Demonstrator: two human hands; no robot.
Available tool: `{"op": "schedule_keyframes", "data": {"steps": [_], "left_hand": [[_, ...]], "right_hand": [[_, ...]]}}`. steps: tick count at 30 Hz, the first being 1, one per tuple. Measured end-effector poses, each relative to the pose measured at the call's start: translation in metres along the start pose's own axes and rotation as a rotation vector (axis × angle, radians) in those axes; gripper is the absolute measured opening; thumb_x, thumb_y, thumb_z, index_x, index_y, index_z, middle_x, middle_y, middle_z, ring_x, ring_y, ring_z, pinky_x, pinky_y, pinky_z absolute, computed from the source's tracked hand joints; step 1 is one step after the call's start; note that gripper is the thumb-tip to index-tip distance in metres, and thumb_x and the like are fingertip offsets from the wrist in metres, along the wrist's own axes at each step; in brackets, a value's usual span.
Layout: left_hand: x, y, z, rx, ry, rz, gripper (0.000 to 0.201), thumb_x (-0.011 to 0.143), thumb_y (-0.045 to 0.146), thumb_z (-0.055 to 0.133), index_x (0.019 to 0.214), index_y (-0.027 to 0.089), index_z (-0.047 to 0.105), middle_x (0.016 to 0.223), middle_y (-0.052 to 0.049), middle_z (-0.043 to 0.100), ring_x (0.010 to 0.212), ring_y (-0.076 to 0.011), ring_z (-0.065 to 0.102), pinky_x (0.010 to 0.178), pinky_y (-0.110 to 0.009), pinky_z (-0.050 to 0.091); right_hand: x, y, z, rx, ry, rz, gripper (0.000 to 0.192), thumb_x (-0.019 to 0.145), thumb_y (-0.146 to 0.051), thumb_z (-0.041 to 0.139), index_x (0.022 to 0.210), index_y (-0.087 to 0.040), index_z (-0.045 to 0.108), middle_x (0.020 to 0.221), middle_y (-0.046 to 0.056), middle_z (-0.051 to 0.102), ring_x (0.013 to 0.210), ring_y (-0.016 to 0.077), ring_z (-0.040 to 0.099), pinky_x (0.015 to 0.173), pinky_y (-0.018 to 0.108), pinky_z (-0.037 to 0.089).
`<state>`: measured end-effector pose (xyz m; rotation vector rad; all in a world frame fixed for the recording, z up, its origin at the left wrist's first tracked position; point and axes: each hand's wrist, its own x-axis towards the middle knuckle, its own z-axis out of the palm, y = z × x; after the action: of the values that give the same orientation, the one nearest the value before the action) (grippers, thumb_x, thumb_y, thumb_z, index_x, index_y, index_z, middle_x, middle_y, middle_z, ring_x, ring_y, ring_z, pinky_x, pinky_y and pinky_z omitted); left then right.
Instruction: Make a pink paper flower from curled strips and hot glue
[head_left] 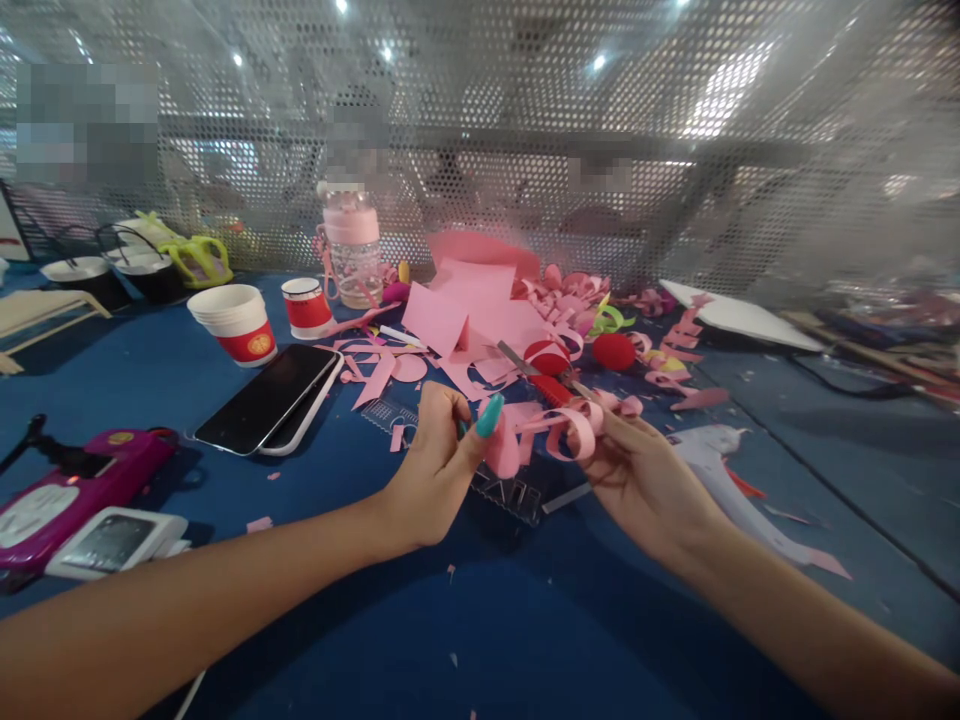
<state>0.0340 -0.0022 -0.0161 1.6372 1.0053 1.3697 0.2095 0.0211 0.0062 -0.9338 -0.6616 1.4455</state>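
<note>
Over the middle of the table, my left hand (433,475) is closed, with its thumb and teal nail pressing on a piece of pink paper (504,445). My right hand (645,475) pinches a curled pink paper strip (577,432) between thumb and fingers. The strip and the piece appear to run together between both hands. Just beyond them a grey metal blade (517,357) and a red part beside it show; whether they belong to one tool I cannot tell. Beneath the hands lies a clear stencil ruler (506,495).
Pink paper sheets (480,300) and curled scraps pile up behind my hands, near a red ball (613,351). To the left are a phone (266,400), stacked paper cups (236,322), a bottle (351,245) and a magenta device (90,490). A perforated metal screen (480,130) closes the back.
</note>
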Motion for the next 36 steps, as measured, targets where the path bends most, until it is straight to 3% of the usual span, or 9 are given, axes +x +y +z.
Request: {"op": "schedule_keyframes", "data": {"steps": [3, 5, 7, 12, 16, 21, 28, 34, 36], "left_hand": [[-0.001, -0.003, -0.001, -0.010, 0.063, -0.058, 0.030, 0.087, 0.051, 0.026, 0.078, 0.024, 0.035, 0.071, 0.000, 0.039, 0.064, -0.0141, 0.037, 0.062, -0.031, 0.036], [-0.001, -0.007, -0.002, 0.000, 0.120, -0.101, 0.037, 0.087, 0.053, 0.020, 0.075, 0.023, 0.037, 0.072, -0.001, 0.040, 0.066, -0.0144, 0.038, 0.067, -0.032, 0.037], [0.000, -0.012, -0.002, 0.001, 0.102, -0.179, 0.042, 0.087, 0.054, 0.019, 0.075, 0.021, 0.042, 0.076, -0.002, 0.045, 0.072, -0.0151, 0.042, 0.072, -0.034, 0.038], [0.002, -0.016, 0.003, -0.302, 0.134, -0.267, 0.044, 0.085, 0.055, 0.029, 0.098, 0.019, 0.050, 0.103, -0.009, 0.057, 0.097, -0.0192, 0.052, 0.087, -0.037, 0.039], [0.003, -0.011, 0.007, -0.532, 0.118, -0.328, 0.049, 0.084, 0.056, 0.030, 0.102, 0.016, 0.052, 0.106, -0.012, 0.061, 0.100, -0.0206, 0.055, 0.091, -0.037, 0.039], [0.003, -0.006, 0.007, -0.627, 0.093, -0.428, 0.050, 0.082, 0.054, 0.035, 0.105, 0.014, 0.052, 0.102, -0.012, 0.064, 0.100, -0.0220, 0.056, 0.090, -0.037, 0.039], [0.001, -0.005, 0.008, -0.697, 0.120, -0.434, 0.046, 0.081, 0.052, 0.040, 0.103, 0.013, 0.055, 0.101, -0.011, 0.065, 0.102, -0.0232, 0.055, 0.090, -0.035, 0.038], [0.003, -0.003, 0.008, -0.746, 0.213, -0.482, 0.035, 0.083, 0.042, 0.041, 0.103, 0.017, 0.053, 0.105, -0.009, 0.064, 0.105, -0.0224, 0.054, 0.090, -0.036, 0.038], [0.004, -0.002, 0.008, -0.744, 0.185, -0.493, 0.038, 0.082, 0.045, 0.042, 0.104, 0.016, 0.053, 0.101, -0.010, 0.065, 0.103, -0.0232, 0.056, 0.090, -0.037, 0.038]], "right_hand": [[-0.003, -0.001, 0.001, -0.007, -0.001, -0.074, 0.013, 0.063, -0.017, 0.070, 0.066, -0.018, 0.058, 0.059, -0.005, 0.063, 0.048, 0.0060, 0.059, 0.045, 0.013, 0.050], [-0.006, -0.002, 0.002, -0.052, -0.017, -0.199, 0.017, 0.061, -0.020, 0.073, 0.069, -0.019, 0.058, 0.062, -0.005, 0.064, 0.049, 0.0068, 0.059, 0.046, 0.015, 0.050], [-0.009, -0.002, 0.002, -0.134, -0.053, -0.370, 0.018, 0.062, -0.023, 0.073, 0.072, -0.021, 0.058, 0.064, -0.005, 0.064, 0.054, 0.0091, 0.061, 0.051, 0.020, 0.052], [-0.018, 0.005, -0.002, -0.368, -0.050, -0.727, 0.009, 0.068, -0.020, 0.069, 0.074, -0.024, 0.062, 0.073, -0.001, 0.064, 0.069, 0.0157, 0.064, 0.067, 0.034, 0.055], [-0.025, 0.008, -0.005, -0.486, -0.031, -0.815, 0.014, 0.065, -0.017, 0.071, 0.071, -0.027, 0.065, 0.073, 0.000, 0.065, 0.073, 0.0170, 0.064, 0.068, 0.034, 0.053], [-0.024, 0.007, -0.009, -0.578, -0.100, -0.912, 0.018, 0.066, -0.015, 0.070, 0.074, -0.030, 0.065, 0.070, 0.000, 0.068, 0.069, 0.0182, 0.064, 0.064, 0.036, 0.053], [-0.009, 0.007, -0.019, -0.651, -0.378, -1.226, 0.036, 0.068, 0.002, 0.061, 0.092, -0.024, 0.063, 0.078, 0.002, 0.069, 0.068, 0.0191, 0.065, 0.059, 0.036, 0.054], [-0.009, 0.007, -0.021, -0.686, -0.414, -1.234, 0.040, 0.071, 0.005, 0.055, 0.098, -0.024, 0.060, 0.080, 0.002, 0.067, 0.075, 0.0193, 0.065, 0.059, 0.035, 0.054], [-0.009, 0.007, -0.021, -0.695, -0.414, -1.253, 0.040, 0.070, 0.006, 0.056, 0.098, -0.023, 0.060, 0.080, 0.002, 0.067, 0.074, 0.0189, 0.065, 0.060, 0.034, 0.054]]}}
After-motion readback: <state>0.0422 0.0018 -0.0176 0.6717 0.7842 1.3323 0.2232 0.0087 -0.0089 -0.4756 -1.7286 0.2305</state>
